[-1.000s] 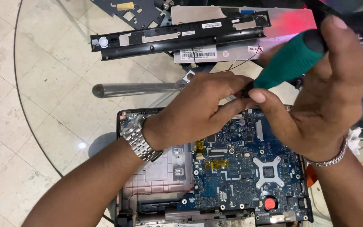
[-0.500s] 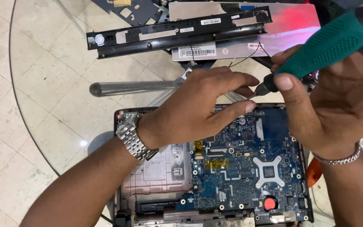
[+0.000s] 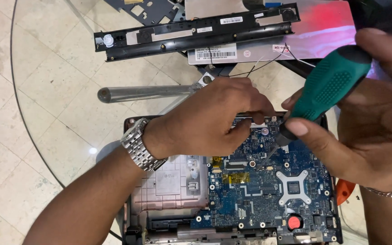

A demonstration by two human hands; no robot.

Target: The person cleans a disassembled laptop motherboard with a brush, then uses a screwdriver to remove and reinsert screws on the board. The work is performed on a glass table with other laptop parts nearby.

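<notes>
An opened laptop base lies on a glass table, with its blue motherboard (image 3: 268, 190) exposed. My right hand (image 3: 368, 131) grips a green-handled screwdriver (image 3: 327, 88), tilted, its thin tip down on the upper part of the board. My left hand (image 3: 209, 120), a metal watch on its wrist, rests over the board's top left edge. Its fingers are pinched together near a small part right beside the screwdriver tip; whether they hold anything is hidden.
A long black plastic strip (image 3: 196, 31) and a silvery laptop panel (image 3: 296, 41) lie at the far side of the round glass table (image 3: 28, 122). Thin black wires (image 3: 268, 63) trail between them. An orange object (image 3: 343, 190) peeks out at the laptop's right edge.
My right hand has tilted the screwdriver handle up and to the right and brought its tip down onto the board. My left hand stays pinched at the board's top edge.
</notes>
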